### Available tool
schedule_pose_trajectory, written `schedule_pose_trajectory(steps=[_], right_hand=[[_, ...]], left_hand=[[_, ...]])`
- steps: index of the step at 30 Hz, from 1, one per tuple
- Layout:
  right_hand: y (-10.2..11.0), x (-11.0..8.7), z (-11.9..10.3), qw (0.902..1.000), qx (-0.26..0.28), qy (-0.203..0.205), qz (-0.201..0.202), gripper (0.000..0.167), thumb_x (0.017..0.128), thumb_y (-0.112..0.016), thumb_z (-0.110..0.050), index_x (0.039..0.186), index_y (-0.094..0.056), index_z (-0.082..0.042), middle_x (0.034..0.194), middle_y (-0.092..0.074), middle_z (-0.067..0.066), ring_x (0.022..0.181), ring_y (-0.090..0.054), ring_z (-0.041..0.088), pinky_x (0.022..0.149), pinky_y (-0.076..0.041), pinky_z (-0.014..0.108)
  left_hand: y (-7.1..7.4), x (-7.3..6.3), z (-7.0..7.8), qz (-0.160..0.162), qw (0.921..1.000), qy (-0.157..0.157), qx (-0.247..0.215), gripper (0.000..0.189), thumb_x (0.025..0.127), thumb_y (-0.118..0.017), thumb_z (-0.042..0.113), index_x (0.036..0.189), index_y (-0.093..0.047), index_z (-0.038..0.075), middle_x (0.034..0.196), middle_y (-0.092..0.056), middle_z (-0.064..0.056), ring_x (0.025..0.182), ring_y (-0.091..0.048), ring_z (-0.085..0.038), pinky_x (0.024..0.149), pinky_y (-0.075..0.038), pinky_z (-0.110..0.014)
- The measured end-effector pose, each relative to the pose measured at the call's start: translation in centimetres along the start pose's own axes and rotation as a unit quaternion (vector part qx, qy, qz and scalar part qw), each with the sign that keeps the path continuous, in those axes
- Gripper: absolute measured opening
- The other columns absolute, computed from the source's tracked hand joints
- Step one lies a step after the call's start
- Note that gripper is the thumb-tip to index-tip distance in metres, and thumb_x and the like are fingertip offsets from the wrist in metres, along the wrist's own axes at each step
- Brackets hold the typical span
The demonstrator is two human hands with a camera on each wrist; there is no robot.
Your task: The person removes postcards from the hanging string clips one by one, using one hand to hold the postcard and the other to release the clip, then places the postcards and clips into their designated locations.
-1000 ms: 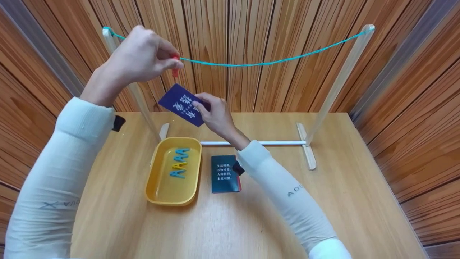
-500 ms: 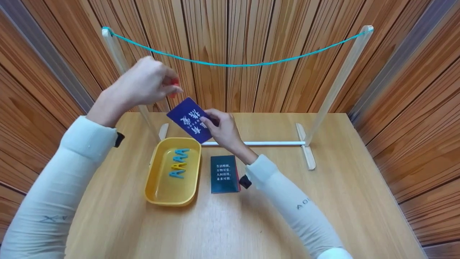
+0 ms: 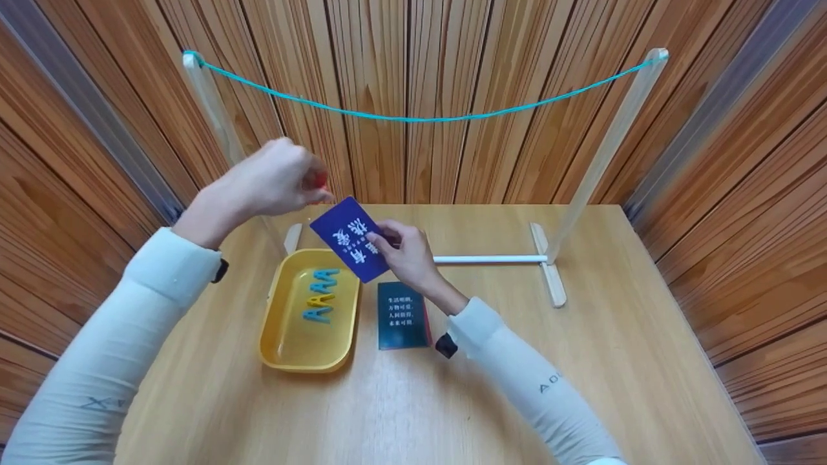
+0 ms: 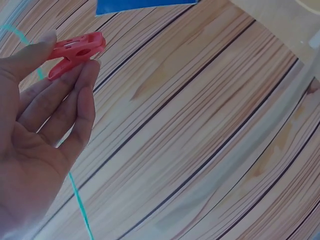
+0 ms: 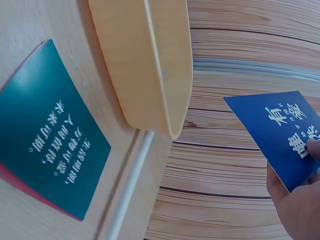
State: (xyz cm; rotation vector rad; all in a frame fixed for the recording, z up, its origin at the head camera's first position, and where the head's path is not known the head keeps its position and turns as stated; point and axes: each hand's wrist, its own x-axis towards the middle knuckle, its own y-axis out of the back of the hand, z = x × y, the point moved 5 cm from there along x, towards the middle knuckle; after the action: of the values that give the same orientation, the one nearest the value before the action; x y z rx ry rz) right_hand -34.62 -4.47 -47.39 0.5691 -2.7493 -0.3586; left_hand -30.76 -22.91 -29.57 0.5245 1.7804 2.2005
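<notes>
Between thumb and fingers my left hand (image 3: 274,177) pinches a red clothespin (image 4: 77,50), mostly hidden by the fingers in the head view. My right hand (image 3: 408,255) grips a blue card (image 3: 349,239) with white characters by its right side, thumb on the face. The card is tilted, its top corner just below and right of the left fingertips. Behind and above both hands a turquoise cord (image 3: 413,119) sags between two wooden posts. In the right wrist view the card (image 5: 272,130) shows its printed face, with the right hand (image 5: 295,205) at its edge.
A yellow tray (image 3: 274,349) holds several blue and yellow clothespins (image 3: 320,300). Right of it lies a stack of cards (image 3: 404,316), dark green on top. The right post (image 3: 607,152) stands on a wooden foot; a white rod (image 3: 491,259) runs along the base.
My left hand has come down from the cord with the red clothespin, and the cord's left part shows again. My right hand has lowered the blue card and shifted it slightly right.
</notes>
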Motion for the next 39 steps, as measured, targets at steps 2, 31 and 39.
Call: schedule_pose_trajectory(steps=[2, 31, 39], right_hand=[[0.1, -0.3, 0.4, 1.0000, 0.002, -0.004, 0.004, 0.028, 0.105, -0.065, -0.025, 0.128, -0.072, -0.011, 0.123, -0.077, 0.010, 0.108, -0.076, 0.024, 0.096, -0.064, 0.041], [-0.1, -4.6, 7.4, 0.9852, 0.060, -0.148, 0.063, 0.035, 0.100, -0.070, -0.008, 0.133, -0.062, -0.003, 0.118, -0.077, 0.016, 0.106, -0.077, 0.025, 0.095, -0.064, 0.041], [0.7, -5.6, 8.6, 0.9833, 0.082, -0.132, 0.095, 0.033, 0.096, -0.072, -0.005, 0.127, -0.062, 0.002, 0.115, -0.075, 0.021, 0.096, -0.076, 0.023, 0.085, -0.065, 0.034]], left_hand=[[-0.7, 0.0, -0.1, -0.013, 0.9999, 0.009, -0.006, 0.026, 0.097, -0.078, 0.024, 0.114, -0.077, 0.005, 0.105, -0.079, -0.014, 0.095, -0.078, -0.028, 0.083, -0.067, -0.043], [-11.3, -2.6, -0.9, -0.063, 0.9976, -0.004, -0.029, 0.032, 0.091, -0.083, 0.010, 0.122, -0.075, 0.005, 0.107, -0.080, -0.015, 0.091, -0.079, -0.026, 0.077, -0.067, -0.038], [-13.6, -3.4, -1.6, -0.076, 0.9964, -0.017, -0.035, 0.029, 0.088, -0.086, 0.017, 0.114, -0.078, 0.008, 0.099, -0.080, -0.009, 0.078, -0.070, -0.017, 0.087, -0.059, -0.037]])
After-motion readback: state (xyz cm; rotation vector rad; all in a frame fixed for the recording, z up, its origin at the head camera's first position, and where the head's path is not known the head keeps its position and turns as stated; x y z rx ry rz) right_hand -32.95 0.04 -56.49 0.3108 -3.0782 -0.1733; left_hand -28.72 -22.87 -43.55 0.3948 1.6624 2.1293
